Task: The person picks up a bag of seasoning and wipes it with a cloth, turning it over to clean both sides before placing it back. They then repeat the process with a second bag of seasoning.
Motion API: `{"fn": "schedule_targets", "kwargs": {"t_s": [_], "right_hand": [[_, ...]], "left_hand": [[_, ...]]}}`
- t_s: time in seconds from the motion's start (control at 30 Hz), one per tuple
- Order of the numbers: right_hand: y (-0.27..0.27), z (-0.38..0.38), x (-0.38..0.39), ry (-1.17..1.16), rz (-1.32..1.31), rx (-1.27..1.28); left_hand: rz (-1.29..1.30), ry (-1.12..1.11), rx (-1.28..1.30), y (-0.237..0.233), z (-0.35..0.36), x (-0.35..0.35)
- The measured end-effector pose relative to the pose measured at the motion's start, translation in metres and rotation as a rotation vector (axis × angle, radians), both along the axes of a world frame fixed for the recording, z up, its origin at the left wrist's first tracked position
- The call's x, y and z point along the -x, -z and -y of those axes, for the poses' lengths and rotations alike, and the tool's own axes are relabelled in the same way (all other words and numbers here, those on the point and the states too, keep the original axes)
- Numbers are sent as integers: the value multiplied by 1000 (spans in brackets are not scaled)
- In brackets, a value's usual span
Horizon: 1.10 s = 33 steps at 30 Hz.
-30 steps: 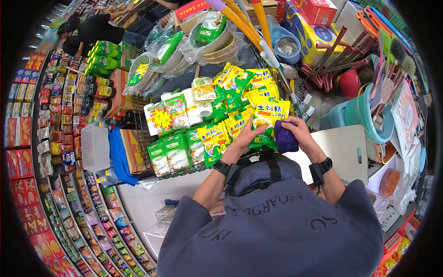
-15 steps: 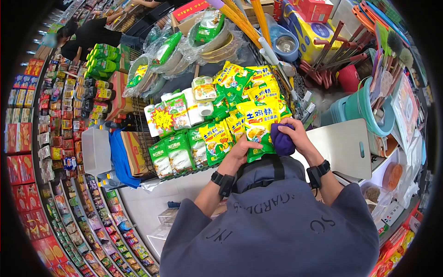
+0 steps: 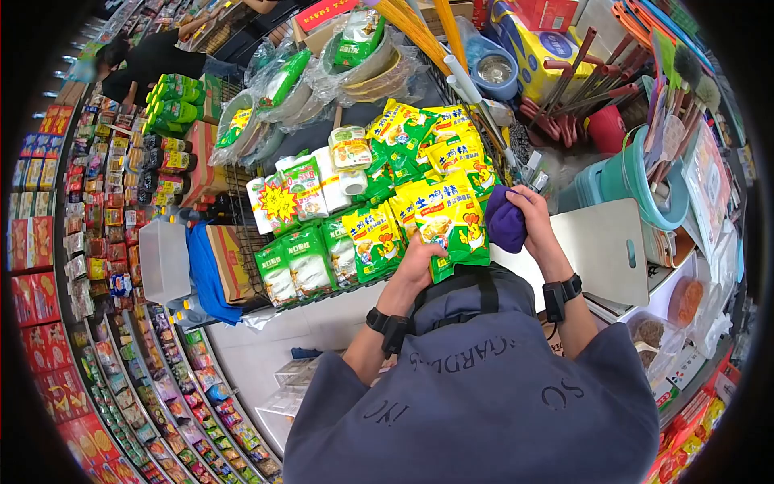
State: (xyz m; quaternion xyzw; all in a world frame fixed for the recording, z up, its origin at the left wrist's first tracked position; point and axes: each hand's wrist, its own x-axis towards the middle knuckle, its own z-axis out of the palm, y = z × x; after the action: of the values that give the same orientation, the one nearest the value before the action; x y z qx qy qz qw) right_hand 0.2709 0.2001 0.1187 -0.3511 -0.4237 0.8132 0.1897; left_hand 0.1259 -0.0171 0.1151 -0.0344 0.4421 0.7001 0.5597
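Head view, near to far. Closest: the wearer's dark grey garment (image 3: 476, 387), a black band at each wrist. Beyond it, both hands are up at the near edge of the display.

Left hand (image 3: 418, 264): thumb laid across the lower left corner of a yellow-and-green packet (image 3: 453, 224), pinching it; fingers behind, mostly hidden. Packet leans back, printed front to the wearer, in front of other packets on the stack. Whether it rests on them, cannot tell.

Right hand (image 3: 532, 218): closed round a bunched purple cloth (image 3: 505, 222), just beside the packet's right edge. Contact between cloth and packet unclear.

Handling, my judgement: packet looks soft, so a one-corner pinch may let the far side fold under pressure; fingers spread flat behind would back it better. Cloth best kept in a compact pad, no loose tail to snag neighbours. Light, even pressure on the printed face; seams want care. Slipping forward past the wire rim (image 3: 339, 294) looks the main risk.

Farther: similar packets (image 3: 375, 242) crowd close, green-and-white packs (image 3: 310, 266) to their left, white rolls (image 3: 325, 173) behind. Farthest up the display, plastic-wrapped basins (image 3: 367, 64).
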Motion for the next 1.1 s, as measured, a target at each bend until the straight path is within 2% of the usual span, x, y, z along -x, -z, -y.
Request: {"fn": "schedule_targets", "kwargs": {"t_s": [0.17,0.23,0.3,0.37,0.4,0.5,0.57,0.63,0.7,0.77,0.83,0.93,1.1], "right_hand": [[-14,1,-4,87,-96,160],[-25,-1,-1,157,-154,365],[-41,0,5,151,-236,300],[-53,6,14,29,-214,-179],[-56,9,15,-74,-100,-517],[-51,24,27,-387,-80,-1069],[-63,37,30,-444,-64,-1318],[-71,41,29,-519,-85,-1364],[-69,47,25,-581,-109,-1423],[-72,56,20,-621,-148,-1403],[-68,60,17,-593,-129,-1479],[-55,53,22,-523,-161,-1430],[-50,31,39,-335,-44,-1449]], "left_hand": [[-22,27,50,7,3,-6],[17,47,17,2,3,-10],[21,59,9,-3,2,-13],[28,76,1,-12,1,-18],[3,86,0,-18,-1,-22],[-24,105,-46,-32,-4,-26],[-60,121,-39,-28,-1,-22],[-67,79,-48,-21,2,-18],[26,22,-181,-25,5,-15],[-22,-24,-118,-28,8,-14],[-8,37,-152,-7,14,-12],[-100,24,-50,-29,9,-19],[-9,156,30,-42,9,-19]]}}
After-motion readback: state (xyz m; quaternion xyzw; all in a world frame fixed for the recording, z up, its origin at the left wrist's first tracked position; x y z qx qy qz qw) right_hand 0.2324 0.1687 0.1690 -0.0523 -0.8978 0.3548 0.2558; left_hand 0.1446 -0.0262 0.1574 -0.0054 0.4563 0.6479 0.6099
